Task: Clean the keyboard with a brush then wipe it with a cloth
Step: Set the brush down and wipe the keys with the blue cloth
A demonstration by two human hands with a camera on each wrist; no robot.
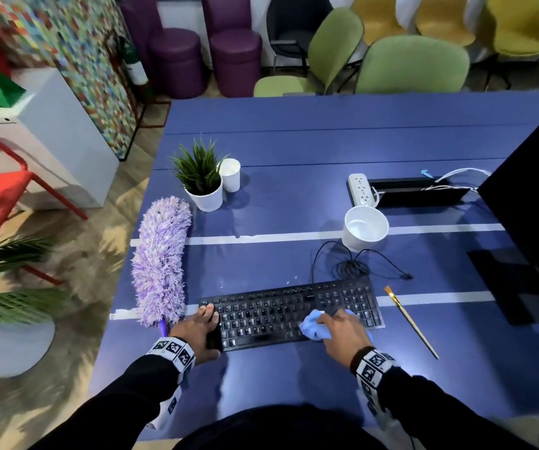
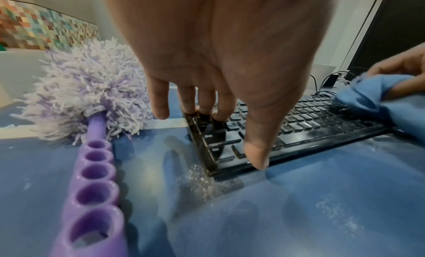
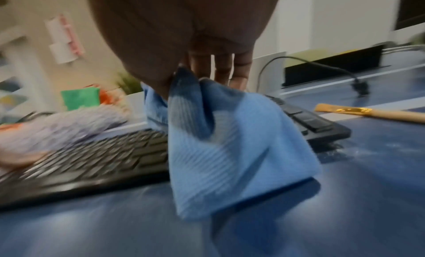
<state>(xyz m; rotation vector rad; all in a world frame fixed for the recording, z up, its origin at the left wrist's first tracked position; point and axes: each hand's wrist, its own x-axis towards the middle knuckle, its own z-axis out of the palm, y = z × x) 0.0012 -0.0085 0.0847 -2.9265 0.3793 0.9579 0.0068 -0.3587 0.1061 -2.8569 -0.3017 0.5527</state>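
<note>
A black keyboard (image 1: 278, 316) (image 2: 310, 123) (image 3: 103, 152) lies near the front edge of the blue table (image 1: 294, 141). My left hand (image 1: 201, 332) (image 2: 230, 136) rests on its left end, fingers straight on the keys and thumb at the front edge. Over the right-middle keys, my right hand (image 1: 343, 329) (image 3: 197, 79) grips a bunched light blue cloth (image 1: 313, 326) (image 2: 372, 97) (image 3: 230, 143) that touches the keyboard. A thin wooden brush (image 1: 411, 321) (image 3: 368, 113) lies on the table to the right of the keyboard, apart from both hands.
A purple fluffy duster (image 1: 161, 261) (image 2: 87, 90) lies just left of the keyboard. Behind it are the coiled cable (image 1: 349, 264), a white bowl (image 1: 365, 227), a power strip (image 1: 362, 190), a potted plant (image 1: 203, 186) and a paper cup (image 1: 231, 175). A black monitor (image 1: 537, 206) stands at right. Pale dust (image 2: 202, 181) speckles the table.
</note>
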